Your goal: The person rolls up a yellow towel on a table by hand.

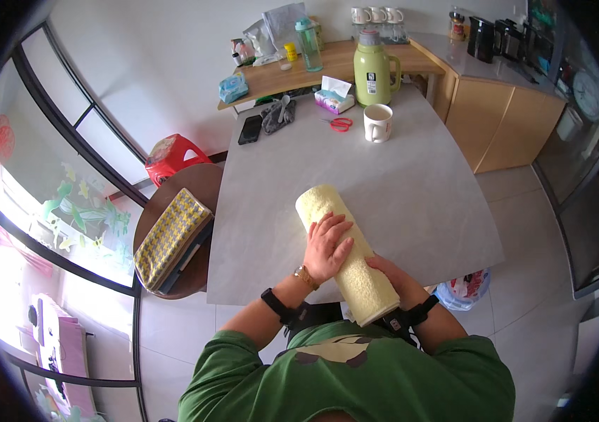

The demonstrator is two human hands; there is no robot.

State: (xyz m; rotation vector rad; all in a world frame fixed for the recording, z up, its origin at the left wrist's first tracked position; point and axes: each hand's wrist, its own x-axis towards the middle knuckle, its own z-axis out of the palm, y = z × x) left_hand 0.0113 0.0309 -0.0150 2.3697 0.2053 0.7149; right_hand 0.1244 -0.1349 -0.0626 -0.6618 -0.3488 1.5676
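Observation:
A pale yellow towel [354, 253], rolled into a thick cylinder, lies slantwise in front of me. Its far end is over the grey table [278, 179], and its near end reaches past the front edge towards my chest. My left hand [328, 248] lies across the top of the roll, fingers on its upper face and thumb towards the right. Lower down on the right side, my right hand [389, 271] holds the roll with the thumb showing. The other fingers of that hand are hidden by the roll.
At the table's far side are a white mug [378, 124], red-handled scissors [340, 124], a tissue box [334, 99], a green thermos jug [373, 68] and a black phone [250, 130]. A round brown stool [172, 184] on the left bears a folded patterned cloth [172, 237]. A plastic bag [463, 290] stands below right.

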